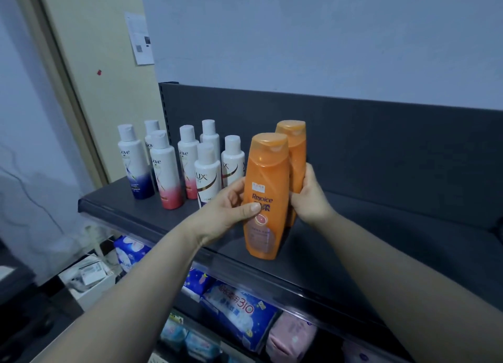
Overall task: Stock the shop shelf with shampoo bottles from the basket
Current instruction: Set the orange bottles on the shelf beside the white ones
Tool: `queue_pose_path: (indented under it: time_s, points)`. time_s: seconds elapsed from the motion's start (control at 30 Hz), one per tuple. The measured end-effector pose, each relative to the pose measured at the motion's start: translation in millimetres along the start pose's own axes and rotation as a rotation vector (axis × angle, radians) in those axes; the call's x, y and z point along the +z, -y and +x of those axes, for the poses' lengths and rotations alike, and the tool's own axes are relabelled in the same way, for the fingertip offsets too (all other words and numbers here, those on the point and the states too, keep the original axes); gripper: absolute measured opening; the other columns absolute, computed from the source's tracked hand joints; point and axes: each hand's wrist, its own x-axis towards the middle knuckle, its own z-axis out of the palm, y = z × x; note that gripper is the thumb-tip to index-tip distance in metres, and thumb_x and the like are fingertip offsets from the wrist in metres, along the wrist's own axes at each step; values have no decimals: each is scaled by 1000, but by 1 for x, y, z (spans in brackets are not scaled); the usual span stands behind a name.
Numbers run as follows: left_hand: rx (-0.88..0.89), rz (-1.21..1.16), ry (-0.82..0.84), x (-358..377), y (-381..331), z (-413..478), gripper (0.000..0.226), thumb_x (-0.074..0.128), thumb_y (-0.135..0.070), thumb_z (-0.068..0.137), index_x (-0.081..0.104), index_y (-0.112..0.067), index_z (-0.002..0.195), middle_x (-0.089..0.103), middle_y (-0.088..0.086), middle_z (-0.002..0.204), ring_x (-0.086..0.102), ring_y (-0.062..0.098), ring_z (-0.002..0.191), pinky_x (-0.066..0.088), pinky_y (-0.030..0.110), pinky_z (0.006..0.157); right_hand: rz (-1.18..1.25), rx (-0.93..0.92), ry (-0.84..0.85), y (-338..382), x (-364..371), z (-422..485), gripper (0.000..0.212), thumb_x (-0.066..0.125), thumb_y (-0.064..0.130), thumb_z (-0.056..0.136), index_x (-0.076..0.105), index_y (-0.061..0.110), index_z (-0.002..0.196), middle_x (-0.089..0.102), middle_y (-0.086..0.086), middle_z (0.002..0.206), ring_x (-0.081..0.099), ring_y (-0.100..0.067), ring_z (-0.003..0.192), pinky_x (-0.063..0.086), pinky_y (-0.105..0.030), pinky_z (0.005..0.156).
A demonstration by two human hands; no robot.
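— Head view: what's there?
— I see a dark shelf [381, 240], a pale wall [326, 36], seven white bottles [164, 169] and two orange ones. My left hand [228, 210] grips the front orange bottle [265, 177], which stands on the shelf. My right hand [310, 196] grips the rear orange bottle [295, 147].

A pale blue-grey wall [326, 36] fills the upper part of the view, under dim, cool light. To its left stands a cream panel [109, 85] in a tan frame [61, 63]. A printed sheet of paper [140, 38] is stuck at the panel's right edge, and a small red mark [99, 72] lies lower down. A dark grey shelf [381, 240] with an upright back panel [381, 134] stands against the wall. The tier below holds blue and pink packets [239, 311]. At lower left a white box [87, 281] sits on the dark floor [35, 322].
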Motion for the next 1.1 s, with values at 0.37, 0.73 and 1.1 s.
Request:
queue_pose_path:
  time_s: [0.37, 0.73, 1.1]
  points:
    - [118, 163, -119, -1, -2, -14, 85, 76, -32, 76, 30, -21, 147, 53, 6, 139, 53, 19, 127, 46, 34, 101, -196, 49, 81, 7, -15, -23, 92, 69, 15, 87, 6, 34, 151, 39, -1, 145, 41, -17, 134, 37, -39, 109]
    - [734, 930, -403, 87, -2, -43, 63, 62, -20, 86, 39, -1, 141, 45, 18, 141, 39, 27, 135, 28, 32, 115, -925, -150, -280, 41, -52, -147, 60, 55, 27, 96, 30, 16, 149, 38, -4, 150, 33, -16, 139, 27, -36, 115]
    - [690, 1024, -38, 207, 39, -48, 58, 49, -32, 90, 38, -11, 142, 45, 16, 140, 41, 32, 130, 35, 50, 109, -1272, 110, -461, 50, -103, -300, 59, 55, 33, 94, 34, 17, 148, 36, -9, 152, 30, -27, 142, 13, -39, 119]
